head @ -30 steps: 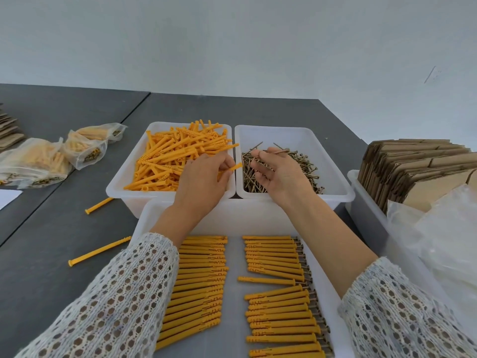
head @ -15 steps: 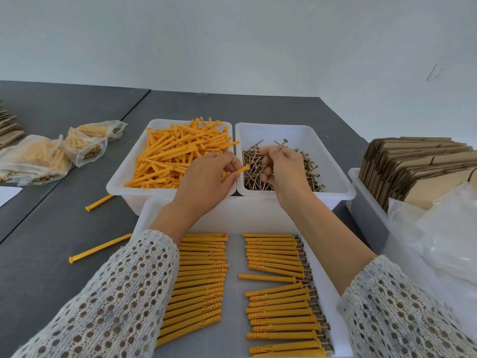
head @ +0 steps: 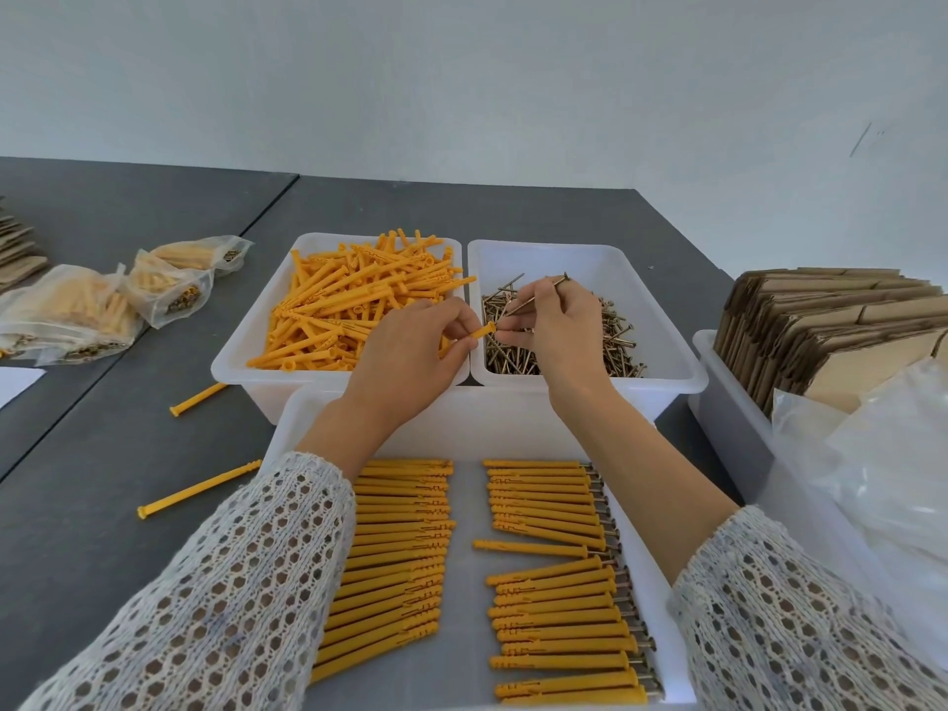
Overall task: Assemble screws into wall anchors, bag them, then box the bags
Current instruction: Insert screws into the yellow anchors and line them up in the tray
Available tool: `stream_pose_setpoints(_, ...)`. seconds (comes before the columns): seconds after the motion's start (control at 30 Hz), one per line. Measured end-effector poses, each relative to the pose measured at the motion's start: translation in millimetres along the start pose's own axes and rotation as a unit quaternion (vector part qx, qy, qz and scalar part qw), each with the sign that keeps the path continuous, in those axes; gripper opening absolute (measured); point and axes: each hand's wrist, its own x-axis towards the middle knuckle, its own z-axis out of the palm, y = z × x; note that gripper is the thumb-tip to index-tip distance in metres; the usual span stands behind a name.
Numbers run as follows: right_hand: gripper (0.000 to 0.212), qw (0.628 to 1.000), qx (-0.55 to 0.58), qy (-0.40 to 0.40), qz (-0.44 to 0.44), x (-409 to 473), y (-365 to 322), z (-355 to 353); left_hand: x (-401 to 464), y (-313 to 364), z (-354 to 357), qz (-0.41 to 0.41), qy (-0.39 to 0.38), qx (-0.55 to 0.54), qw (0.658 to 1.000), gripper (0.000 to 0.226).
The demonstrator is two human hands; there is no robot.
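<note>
- The left hand [head: 410, 351] pinches a yellow wall anchor [head: 482, 332], whose open end pokes out toward 3 o'clock, over the seam between the two far bins.
- The right hand [head: 556, 331] pinches a screw [head: 536, 296] that tilts with its head toward 1 o'clock, above the screw bin [head: 662, 310].
- The anchor bin [head: 241, 346] and the screw bin touch rim to rim; the near tray [head: 513, 428] butts against both at 6 o'clock.
- In the tray lie two columns of assembled anchors [head: 554, 597], a bare strip between them.
- Two loose anchors [head: 197, 490] lie on the grey table [head: 102, 505] at 9 o'clock, with open surface around them.
- Filled bags [head: 77, 315] sit at 10 o'clock, flat cartons [head: 831, 331] at 3 o'clock.
- No writing is legible.
</note>
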Motion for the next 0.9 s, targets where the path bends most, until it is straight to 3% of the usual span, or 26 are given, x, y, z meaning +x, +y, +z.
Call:
stream_pose_setpoints(0.27, 0.030, 0.998, -0.043, -0.019, -0.036, -7, 0, 4, 1, -1, 1, -0.015, 0.020, -0.038, 0.999, 0.010)
stream_pose_setpoints(0.5, 0.030, 0.996, 0.038, 0.037, -0.077, -5, -7, -2, 0, -2, 0, -0.011, 0.013, -0.024, 1.000, 0.011)
stream_pose_setpoints(0.63, 0.030, 0.997, 0.017, -0.011, -0.076, -7, -3, 1, 0, -1, 0, -0.007, 0.014, -0.025, 1.000, 0.009)
stream_pose_setpoints(0.9, 0.023, 0.985, -0.131, -0.098, -0.063, -11, 2, 7, 0, 1, -2, -0.014, 0.021, -0.049, 0.998, 0.008)
